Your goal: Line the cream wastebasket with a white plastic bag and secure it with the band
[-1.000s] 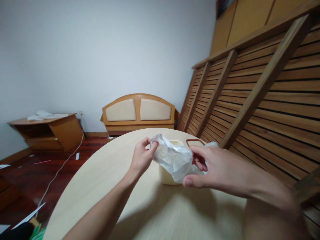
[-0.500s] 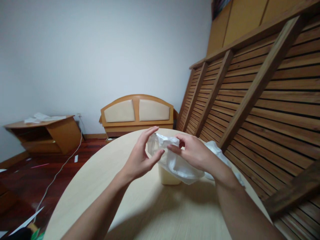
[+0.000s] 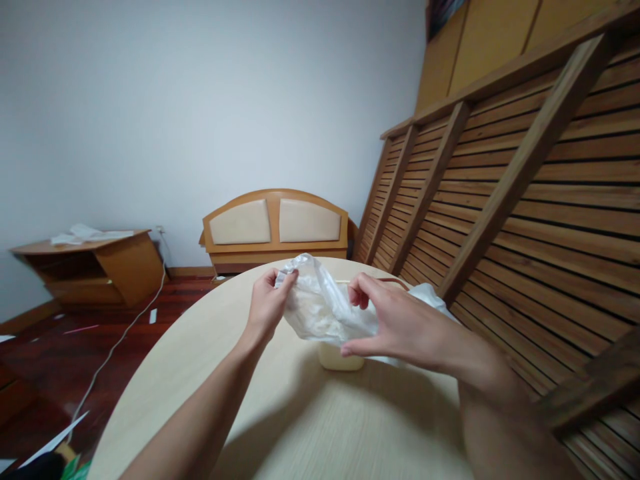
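A thin white plastic bag (image 3: 320,307) is stretched between my two hands above a small cream-coloured bin (image 3: 340,359) on the round pale wooden table (image 3: 280,427). My left hand (image 3: 267,307) pinches the bag's left edge between thumb and fingers. On the right, my right hand (image 3: 395,323) grips the other side of the bag with curled fingers. The bag hides most of the bin. A thin brown handle (image 3: 395,281) shows just behind the bag.
A slatted wooden bed frame (image 3: 525,200) leans along the right, close to the table. A headboard (image 3: 275,227) stands against the far wall. A low wooden cabinet (image 3: 85,267) with papers sits at left. A white cable (image 3: 125,333) and paper scraps lie on the dark floor.
My left hand went from open beside the bag to pinching its left edge. Both hands have pulled the bag wider and slightly higher over the bin.
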The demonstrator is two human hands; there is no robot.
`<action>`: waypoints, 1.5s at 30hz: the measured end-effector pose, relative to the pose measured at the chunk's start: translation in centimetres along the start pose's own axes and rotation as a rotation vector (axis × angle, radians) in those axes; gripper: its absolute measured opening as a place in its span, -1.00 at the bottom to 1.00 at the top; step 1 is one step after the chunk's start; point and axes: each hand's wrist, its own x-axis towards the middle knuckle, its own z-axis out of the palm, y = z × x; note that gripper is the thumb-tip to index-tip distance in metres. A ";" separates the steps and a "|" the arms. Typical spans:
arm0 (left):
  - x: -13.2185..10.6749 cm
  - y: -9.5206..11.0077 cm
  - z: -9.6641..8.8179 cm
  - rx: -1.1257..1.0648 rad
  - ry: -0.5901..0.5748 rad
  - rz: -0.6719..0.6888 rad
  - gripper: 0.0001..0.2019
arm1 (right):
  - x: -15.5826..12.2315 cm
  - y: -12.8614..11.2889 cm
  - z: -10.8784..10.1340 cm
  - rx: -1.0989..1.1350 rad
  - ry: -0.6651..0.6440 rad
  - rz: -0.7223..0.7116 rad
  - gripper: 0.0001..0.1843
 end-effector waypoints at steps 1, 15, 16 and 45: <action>0.2 -0.3 0.0 -0.020 0.004 -0.024 -0.59 | -0.2 0.3 0.0 -0.027 0.000 0.001 -0.49; 0.2 -0.4 -0.1 0.098 -0.109 -0.098 -0.41 | 2.4 9.8 0.1 0.283 0.581 0.168 -0.73; 0.2 -0.4 -0.2 0.117 -0.133 -0.084 -0.42 | 2.7 10.4 0.5 0.303 0.593 0.162 -0.77; -0.8 -2.6 1.0 0.224 -0.479 0.120 -0.18 | 4.0 15.2 5.7 0.676 0.196 0.436 -0.60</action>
